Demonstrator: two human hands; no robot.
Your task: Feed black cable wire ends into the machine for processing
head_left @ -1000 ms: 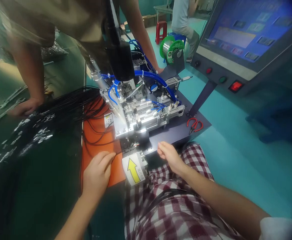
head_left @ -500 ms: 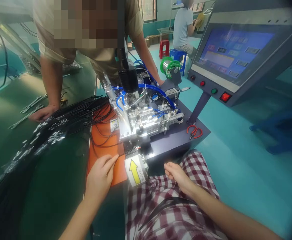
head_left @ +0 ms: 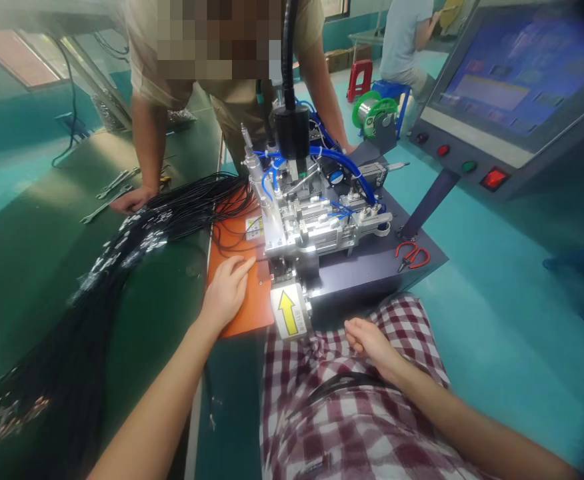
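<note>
My left hand (head_left: 226,292) rests over the orange mat (head_left: 247,313) at the machine's near left corner. Its thumb and index finger pinch a thin black cable (head_left: 261,259) that points into the metal machine (head_left: 317,230); the cable's tip is hidden there. Just below those fingers is a plate with a yellow arrow (head_left: 288,311). My right hand (head_left: 369,341) is closed above my lap, right of the arrow plate and apart from the machine. Whatever its curled fingers hold, if anything, is hidden.
A big bundle of black cables (head_left: 137,243) lies across the green table (head_left: 172,333), beside wrenches (head_left: 106,205). Red-handled pliers (head_left: 412,257) lie on the machine base. A touchscreen (head_left: 502,80) stands right. Another person leans over from behind, a hand (head_left: 135,199) near the bundle.
My view has shifted, so the scene sits farther right and higher. My left hand has moved forward along the machine's left side. My right hand stays closed above the lap.
</note>
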